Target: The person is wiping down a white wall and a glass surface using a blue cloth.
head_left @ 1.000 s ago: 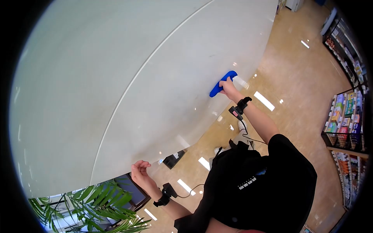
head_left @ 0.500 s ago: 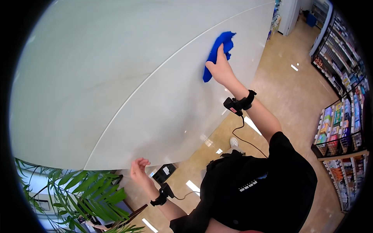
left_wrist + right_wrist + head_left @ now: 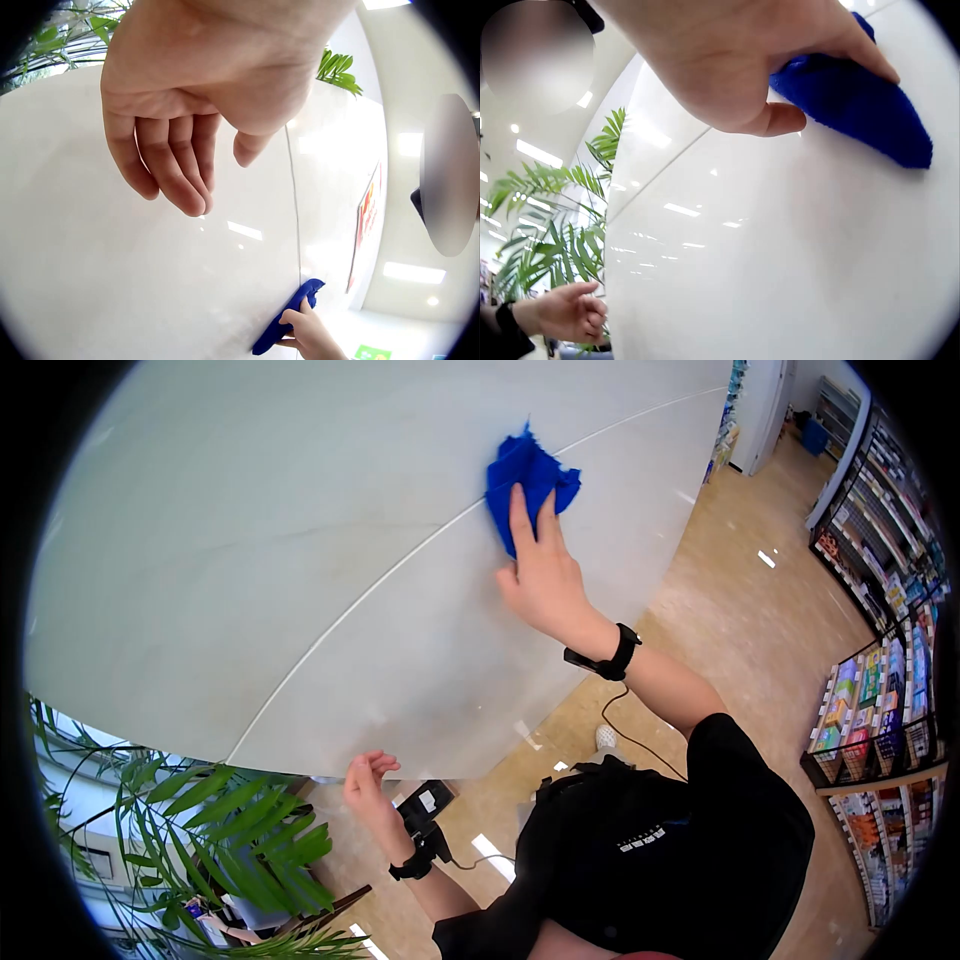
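A large glossy white curved surface (image 3: 420,640) with a thin seam fills much of the head view. On it lies a crumpled blue cloth (image 3: 522,465) across the seam, under my right hand (image 3: 548,580). Two extended fingers press over the cloth, and the thumb (image 3: 784,120) stands off to its side in the right wrist view. My left hand (image 3: 370,790) hovers by the surface's lower edge, fingers loosely bent and holding nothing. In the left wrist view that hand (image 3: 199,105) hangs in front of the white surface, with the blue cloth (image 3: 289,319) farther off.
Leafy green fronds (image 3: 220,830) stand beyond the lower left edge. A dark box (image 3: 425,800) is on the shiny tan floor (image 3: 720,600) near the left hand. Stocked shelves (image 3: 870,700) line the right side. A thin cable (image 3: 625,725) runs from the right wrist.
My right hand has moved the cloth up the surface and then left onto the seam, its fingers now extended over it. My left hand has stayed near the edge.
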The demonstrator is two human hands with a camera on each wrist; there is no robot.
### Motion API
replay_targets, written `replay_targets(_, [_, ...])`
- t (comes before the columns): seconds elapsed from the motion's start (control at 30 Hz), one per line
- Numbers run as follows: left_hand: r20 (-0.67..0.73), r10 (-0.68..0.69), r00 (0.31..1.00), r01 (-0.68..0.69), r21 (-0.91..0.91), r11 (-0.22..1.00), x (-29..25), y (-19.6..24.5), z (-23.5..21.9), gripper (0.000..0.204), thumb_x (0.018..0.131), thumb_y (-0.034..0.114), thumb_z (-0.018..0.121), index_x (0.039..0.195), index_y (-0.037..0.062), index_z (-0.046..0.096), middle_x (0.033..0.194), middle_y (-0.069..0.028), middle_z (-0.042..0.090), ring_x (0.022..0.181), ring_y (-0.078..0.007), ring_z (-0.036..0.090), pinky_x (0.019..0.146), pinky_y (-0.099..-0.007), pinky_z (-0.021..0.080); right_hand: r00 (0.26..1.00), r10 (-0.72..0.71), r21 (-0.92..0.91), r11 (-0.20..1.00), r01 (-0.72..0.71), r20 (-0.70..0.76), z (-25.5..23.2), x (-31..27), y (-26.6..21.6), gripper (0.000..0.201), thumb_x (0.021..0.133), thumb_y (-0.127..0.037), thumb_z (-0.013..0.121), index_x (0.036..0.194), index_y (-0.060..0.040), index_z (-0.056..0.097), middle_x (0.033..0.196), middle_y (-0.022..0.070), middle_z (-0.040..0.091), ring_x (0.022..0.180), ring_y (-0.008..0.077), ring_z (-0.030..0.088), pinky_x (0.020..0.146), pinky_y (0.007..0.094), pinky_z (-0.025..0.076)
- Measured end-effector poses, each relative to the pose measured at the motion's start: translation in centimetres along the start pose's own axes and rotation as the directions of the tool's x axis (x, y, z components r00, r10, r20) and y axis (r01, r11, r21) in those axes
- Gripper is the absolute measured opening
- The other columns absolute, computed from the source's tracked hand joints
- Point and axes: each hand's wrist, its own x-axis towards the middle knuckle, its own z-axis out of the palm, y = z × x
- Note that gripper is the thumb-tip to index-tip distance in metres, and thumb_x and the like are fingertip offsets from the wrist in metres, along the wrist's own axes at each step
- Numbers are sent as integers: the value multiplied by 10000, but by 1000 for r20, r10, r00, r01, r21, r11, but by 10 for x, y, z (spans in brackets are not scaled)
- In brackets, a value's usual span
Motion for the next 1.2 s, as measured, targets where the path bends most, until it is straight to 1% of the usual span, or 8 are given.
replay_targets(0.03, [-7,-5,1000,5,-12,1000,1,-3,-3,322,961,210,462,910,-82,586,812,-139,624,700,-208,618,662,-319,519,1000,29,18,999,-29,1,4,0,5,844,708,-61,543,1446,-14,136,1365,458,118,1193,613,311,738,451,528])
replay_targets(0.07, [-11,-12,1000,11,-22,1000,2,-5,-5,302,956,186,470,906,-87,588,823,-148,626,694,-217,621,654,-324,522,998,34,-25,999,-35,-44,8,-1,10,861,714,-42,520,1455,-10,82,1347,459,178,886,505,559,658,415,519])
replay_targets(0.17, [-12,-31,999,30,-25,999,5,-7,-9,300,954,189,477,905,-84,588,813,-149,629,691,-217,622,653,-323,522,993,120,33,992,-119,-16,18,-2,27,868,723,-68,532,1443,25,56,1352,478,107,1182,610,323,735,432,530])
replay_targets(0.47, [14,-33,999,32,73,997,10,-4,-12,371,960,264,477,890,-79,598,748,-140,626,674,-203,605,659,-310,503,912,384,109,910,-400,146,63,-40,80,952,742,-43,523,1393,69,-162,1323,521,47,760,541,567,681,434,514])
replay_targets(0.73, [57,12,998,-22,163,986,14,13,1,355,962,235,460,891,-85,595,762,-152,628,682,-219,615,647,-324,509,835,500,330,767,-550,230,101,-88,123,969,737,11,497,1402,23,-209,1458,357,25,1303,437,279,1007,381,349])
replay_targets(0.9, [7,29,1000,-30,208,978,15,18,13,397,966,256,445,802,-68,606,694,-147,623,604,-212,604,586,-307,501,813,538,335,741,-581,222,130,-120,159,976,765,-23,509,1391,3,-240,1418,423,-3,1149,488,450,878,394,456])
replay_targets(1.0, [2,27,1000,-26,277,960,27,21,8,458,970,279,426,708,-53,603,610,-139,607,529,-201,580,545,-291,485,791,562,445,660,-605,241,158,-135,178,981,770,-25,516,1391,3,-243,1444,377,37,1278,461,328,957,376,410])
replay_targets(1.2, [-9,79,997,-68,431,900,24,24,0,535,980,318,397,615,-28,577,518,-136,573,468,-185,544,494,-269,448,600,717,473,415,-777,356,213,-181,221,1009,762,-4,530,1396,-27,-255,1427,277,246,1249,367,403,937,373,429])
